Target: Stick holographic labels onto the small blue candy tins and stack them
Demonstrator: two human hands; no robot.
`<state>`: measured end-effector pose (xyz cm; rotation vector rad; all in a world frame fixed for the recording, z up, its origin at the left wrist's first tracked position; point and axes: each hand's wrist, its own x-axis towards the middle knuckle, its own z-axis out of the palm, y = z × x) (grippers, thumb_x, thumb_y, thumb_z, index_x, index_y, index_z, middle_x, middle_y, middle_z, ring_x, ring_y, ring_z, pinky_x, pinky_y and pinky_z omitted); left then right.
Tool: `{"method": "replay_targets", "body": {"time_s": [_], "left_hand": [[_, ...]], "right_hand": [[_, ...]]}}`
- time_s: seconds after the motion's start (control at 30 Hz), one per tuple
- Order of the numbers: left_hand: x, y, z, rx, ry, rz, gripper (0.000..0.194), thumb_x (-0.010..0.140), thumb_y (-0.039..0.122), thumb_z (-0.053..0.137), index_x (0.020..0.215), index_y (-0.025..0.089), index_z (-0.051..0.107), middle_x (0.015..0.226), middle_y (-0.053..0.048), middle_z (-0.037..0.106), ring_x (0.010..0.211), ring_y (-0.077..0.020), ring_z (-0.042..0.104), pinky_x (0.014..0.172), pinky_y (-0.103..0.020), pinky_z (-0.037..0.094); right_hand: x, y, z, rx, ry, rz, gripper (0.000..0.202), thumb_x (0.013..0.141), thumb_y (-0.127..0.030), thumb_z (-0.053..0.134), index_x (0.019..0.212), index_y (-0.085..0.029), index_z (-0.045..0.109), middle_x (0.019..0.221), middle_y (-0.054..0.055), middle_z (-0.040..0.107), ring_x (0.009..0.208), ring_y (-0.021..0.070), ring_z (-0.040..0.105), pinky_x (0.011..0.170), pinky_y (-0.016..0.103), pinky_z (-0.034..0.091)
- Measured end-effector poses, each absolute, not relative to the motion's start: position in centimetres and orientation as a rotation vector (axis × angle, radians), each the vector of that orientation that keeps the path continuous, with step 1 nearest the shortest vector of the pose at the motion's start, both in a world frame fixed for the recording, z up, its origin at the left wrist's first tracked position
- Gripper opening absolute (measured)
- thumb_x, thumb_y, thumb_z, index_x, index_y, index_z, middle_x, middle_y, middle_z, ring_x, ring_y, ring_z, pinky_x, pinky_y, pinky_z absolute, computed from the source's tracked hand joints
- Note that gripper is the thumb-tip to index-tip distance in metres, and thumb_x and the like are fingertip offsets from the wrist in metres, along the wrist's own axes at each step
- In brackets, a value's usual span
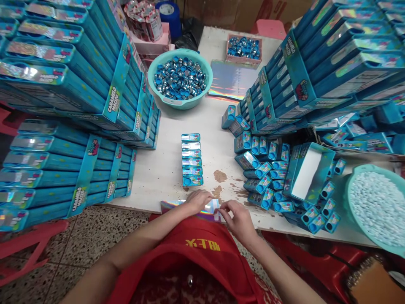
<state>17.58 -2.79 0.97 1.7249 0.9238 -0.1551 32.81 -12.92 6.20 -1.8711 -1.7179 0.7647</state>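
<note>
A narrow holographic sheet [171, 205] lies along the table's front edge, close to my body. My left hand [199, 200] rests on it palm down, fingers stretched toward its right end. At that end my right hand [236, 216] is closed, thumb and index finger pinching the edge of a pale strip [216, 209]; whether the strip has come off the sheet I cannot tell. Just beyond my hands stands a short row of several small blue boxes [191, 162]. Most have a shiny strip on top; the nearest one [193, 181] shows a dark round hole.
Tall stacks of blue packs rise at left [95, 84] and right [303, 80]. Loose boxes [262, 183] crowd the right side, around an open carton [308, 171]. Bowls hold metallic caps [180, 103] and white pellets [351, 202]. Farther back lies a larger holographic sheet [232, 78].
</note>
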Motion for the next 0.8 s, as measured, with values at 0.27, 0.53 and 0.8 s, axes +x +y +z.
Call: {"method": "replay_targets", "body": {"time_s": [0.27,0.53,0.8], "left_hand": [[14.1,-2.4,5.3,1.003,1.017,0.29,0.034,0.074,0.043,0.058,0.092,0.015,0.06,0.074,-0.002,0.063,0.063,-0.0124,0.059,0.058,-0.023,0.048],[11.3,0.8,4.9,1.334,1.316,0.309,0.018,0.079,0.029,0.046,0.092,0.019,0.051,0.062,0.005,0.053,0.053,-0.0091,0.05,0.054,-0.02,0.04],[10.6,1.4,3.8,1.648,1.37,0.203,0.022,0.088,0.028,0.028,0.103,0.02,0.043,0.069,0.001,0.054,0.066,-0.0152,0.056,0.064,-0.026,0.04]], "right_hand": [[29.5,-7.0,7.6,-1.716,-0.942,1.161,0.026,0.074,-0.043,0.064,0.068,-0.019,0.058,0.063,-0.001,0.06,0.061,0.0136,0.053,0.061,0.026,0.043],[25.2,-4.9,3.0,-1.895,-0.887,0.864,0.028,0.069,-0.048,0.065,0.066,-0.02,0.067,0.08,0.004,0.053,0.083,0.0199,0.048,0.074,0.033,0.041],[24.3,-4.0,1.6,-1.954,-0.9,0.82,0.023,0.071,-0.042,0.065,0.067,-0.019,0.068,0.089,0.005,0.046,0.092,0.023,0.045,0.085,0.038,0.036]]}}
